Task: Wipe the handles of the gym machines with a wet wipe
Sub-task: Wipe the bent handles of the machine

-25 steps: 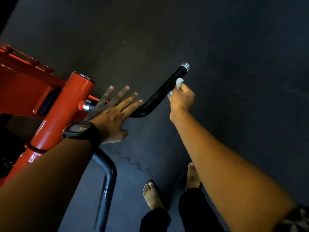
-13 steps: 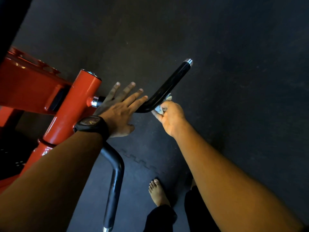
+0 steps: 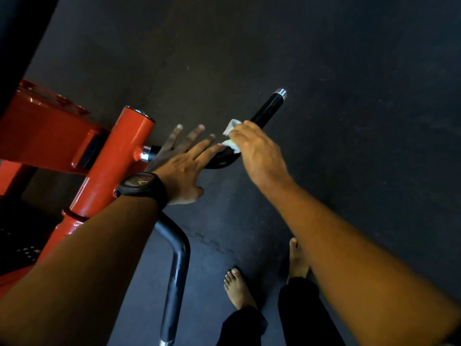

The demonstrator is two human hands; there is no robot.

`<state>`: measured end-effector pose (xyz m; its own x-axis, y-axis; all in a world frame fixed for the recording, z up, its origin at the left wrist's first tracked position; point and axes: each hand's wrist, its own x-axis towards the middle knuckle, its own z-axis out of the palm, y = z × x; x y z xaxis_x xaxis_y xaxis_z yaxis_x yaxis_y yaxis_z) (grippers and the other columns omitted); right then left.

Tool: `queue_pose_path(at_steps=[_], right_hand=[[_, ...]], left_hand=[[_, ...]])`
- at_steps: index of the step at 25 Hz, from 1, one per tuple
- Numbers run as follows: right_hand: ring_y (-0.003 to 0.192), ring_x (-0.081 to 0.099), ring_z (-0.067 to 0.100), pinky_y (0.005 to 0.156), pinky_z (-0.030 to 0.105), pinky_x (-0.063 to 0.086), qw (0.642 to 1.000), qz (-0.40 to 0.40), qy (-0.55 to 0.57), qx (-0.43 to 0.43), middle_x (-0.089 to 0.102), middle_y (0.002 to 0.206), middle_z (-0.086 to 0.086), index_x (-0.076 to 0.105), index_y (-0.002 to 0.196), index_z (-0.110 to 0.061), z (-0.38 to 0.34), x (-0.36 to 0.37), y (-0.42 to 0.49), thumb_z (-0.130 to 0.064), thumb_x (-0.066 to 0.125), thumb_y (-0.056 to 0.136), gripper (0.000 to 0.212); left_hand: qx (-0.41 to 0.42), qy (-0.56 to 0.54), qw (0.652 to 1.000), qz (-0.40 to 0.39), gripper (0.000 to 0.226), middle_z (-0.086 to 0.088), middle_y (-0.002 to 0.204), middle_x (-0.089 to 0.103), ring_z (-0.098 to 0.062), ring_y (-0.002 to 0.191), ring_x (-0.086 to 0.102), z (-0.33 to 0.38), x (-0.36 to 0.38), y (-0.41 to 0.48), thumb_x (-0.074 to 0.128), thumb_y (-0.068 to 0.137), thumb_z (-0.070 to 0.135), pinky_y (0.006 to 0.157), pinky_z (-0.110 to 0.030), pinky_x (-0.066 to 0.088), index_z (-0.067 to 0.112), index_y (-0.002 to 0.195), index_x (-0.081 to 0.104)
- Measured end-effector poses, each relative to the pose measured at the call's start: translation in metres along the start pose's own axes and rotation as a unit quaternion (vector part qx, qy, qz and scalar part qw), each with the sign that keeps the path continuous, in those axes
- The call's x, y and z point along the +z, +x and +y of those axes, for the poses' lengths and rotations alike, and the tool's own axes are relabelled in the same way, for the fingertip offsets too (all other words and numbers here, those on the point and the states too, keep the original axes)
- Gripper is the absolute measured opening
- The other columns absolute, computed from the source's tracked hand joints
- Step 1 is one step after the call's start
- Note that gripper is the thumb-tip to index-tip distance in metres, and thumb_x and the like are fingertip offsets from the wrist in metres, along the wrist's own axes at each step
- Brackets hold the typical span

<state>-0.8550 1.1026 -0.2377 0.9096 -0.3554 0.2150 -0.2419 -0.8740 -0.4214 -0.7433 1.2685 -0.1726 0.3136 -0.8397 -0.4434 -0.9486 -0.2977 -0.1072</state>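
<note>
1. Curled right hand (image 3: 259, 151) grips one wet wipe (image 3: 230, 136) against the far black handle (image 3: 268, 109) at its bend, arm outstretched.
2. Flat left hand (image 3: 182, 168), fingers straight and spread, lies over that handle beside the red post (image 3: 109, 171).
3. Counted: one red post, two black handles including the near handle (image 3: 178, 270), two bare feet (image 3: 238, 288), one watch (image 3: 141, 183).

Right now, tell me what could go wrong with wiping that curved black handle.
The open left hand lies flat over the glossy black curved handle near the red metal post, so that stretch may go unwiped. The crumpled white wet wipe sits bunched under the right hand, so it may skip the bar's underside or slip out.
</note>
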Motion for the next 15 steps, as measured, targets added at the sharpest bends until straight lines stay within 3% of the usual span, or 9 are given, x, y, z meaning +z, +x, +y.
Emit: queue_pose_path(at_steps=[2,5,6,9,12,14,15], right_hand=[[0.124,0.059,0.027,0.079,0.038,0.059,0.999,-0.02,-0.019,-0.024,0.067,0.121,0.005,0.07,0.115,-0.01,0.008,-0.005,-0.002,-0.009,0.053,0.089,0.032],[0.112,0.066,0.028,0.076,0.035,0.059,0.983,-0.053,-0.03,-0.173,0.071,0.111,0.004,0.074,0.108,-0.011,0.009,-0.016,0.009,-0.016,0.04,0.086,0.041],[0.111,0.066,0.027,0.078,0.036,0.059,0.979,-0.082,-0.025,-0.187,0.071,0.111,0.003,0.073,0.112,-0.012,0.018,-0.024,0.016,-0.021,0.037,0.087,0.045],[0.115,0.059,0.023,0.084,0.039,0.057,0.985,-0.121,-0.025,-0.119,0.067,0.115,0.0,0.065,0.127,-0.017,0.044,-0.037,0.039,-0.036,0.022,0.089,0.061],[0.103,0.06,0.024,0.072,0.039,0.057,0.972,-0.18,-0.04,-0.144,0.066,0.098,0.003,0.072,0.101,-0.013,0.019,-0.026,0.033,-0.014,0.034,0.086,0.041],[0.106,0.058,0.025,0.076,0.034,0.055,0.953,-0.227,-0.062,-0.193,0.064,0.104,0.004,0.07,0.111,-0.015,0.026,-0.03,0.042,-0.007,0.047,0.089,0.033],[0.111,0.056,0.026,0.079,0.036,0.053,0.951,-0.245,-0.088,-0.168,0.062,0.111,0.004,0.066,0.121,-0.017,0.037,-0.037,0.054,-0.008,0.051,0.092,0.034]], left_hand=[[0.003,0.003,1.0,0.004,0.113,0.0,0.168,0.004,-0.025,0.153,-0.015,0.0,0.001,0.0,0.06,0.068,0.057,0.121,-0.055,-0.012,0.03,0.159,-0.002],[0.001,-0.004,1.0,0.007,0.113,0.0,0.168,0.005,-0.025,0.154,-0.014,0.0,0.003,-0.001,0.062,0.069,0.056,0.12,-0.055,-0.014,0.029,0.16,0.0],[0.0,-0.007,1.0,0.011,0.113,0.0,0.168,0.007,-0.024,0.154,-0.012,0.0,0.004,-0.001,0.063,0.068,0.056,0.12,-0.054,-0.014,0.029,0.16,0.003],[0.002,-0.014,1.0,0.015,0.111,0.001,0.168,0.011,-0.024,0.154,-0.01,0.0,0.003,-0.001,0.064,0.067,0.055,0.121,-0.054,-0.013,0.028,0.16,0.009],[0.001,-0.011,1.0,0.01,0.11,0.001,0.168,0.01,-0.024,0.154,-0.012,0.002,0.002,-0.002,0.062,0.069,0.054,0.121,-0.054,-0.013,0.029,0.16,0.007],[-0.003,-0.017,1.0,0.003,0.109,0.001,0.168,0.01,-0.024,0.154,-0.013,0.002,0.001,-0.002,0.064,0.07,0.054,0.12,-0.054,-0.014,0.029,0.16,0.006],[-0.004,-0.021,1.0,0.0,0.109,0.001,0.168,0.009,-0.024,0.154,-0.014,0.002,0.0,-0.001,0.065,0.071,0.054,0.12,-0.054,-0.015,0.03,0.159,0.006]])
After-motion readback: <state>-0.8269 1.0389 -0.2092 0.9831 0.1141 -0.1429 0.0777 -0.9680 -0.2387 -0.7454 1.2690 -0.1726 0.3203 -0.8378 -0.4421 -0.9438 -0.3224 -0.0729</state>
